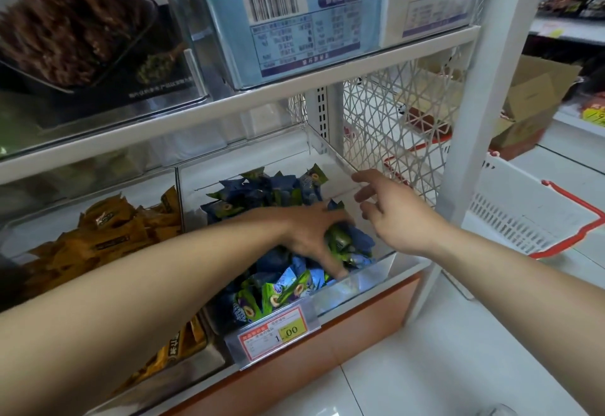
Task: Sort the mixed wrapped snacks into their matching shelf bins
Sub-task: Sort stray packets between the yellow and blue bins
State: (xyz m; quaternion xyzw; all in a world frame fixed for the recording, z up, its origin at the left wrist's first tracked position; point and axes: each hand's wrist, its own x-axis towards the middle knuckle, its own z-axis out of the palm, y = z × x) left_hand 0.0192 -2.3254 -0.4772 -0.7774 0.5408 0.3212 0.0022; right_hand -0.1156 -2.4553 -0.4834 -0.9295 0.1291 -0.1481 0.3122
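- Blue-and-green foil-wrapped snacks (281,288): small crinkled packets, loosely heaped at all angles in the right-hand clear plastic shelf bin (360,280). A few green ones are gripped by the left hand (311,232).
- Orange wrapped snacks (108,235): flat packets with dark print, piled high in the left-hand clear plastic shelf bin (183,378), just beside the first.

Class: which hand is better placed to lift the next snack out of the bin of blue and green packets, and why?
Probably left. The left hand is down among the blue and green snacks, fingers curled round a green packet. The right hand hovers open near the right side of the clear bin, holding nothing.
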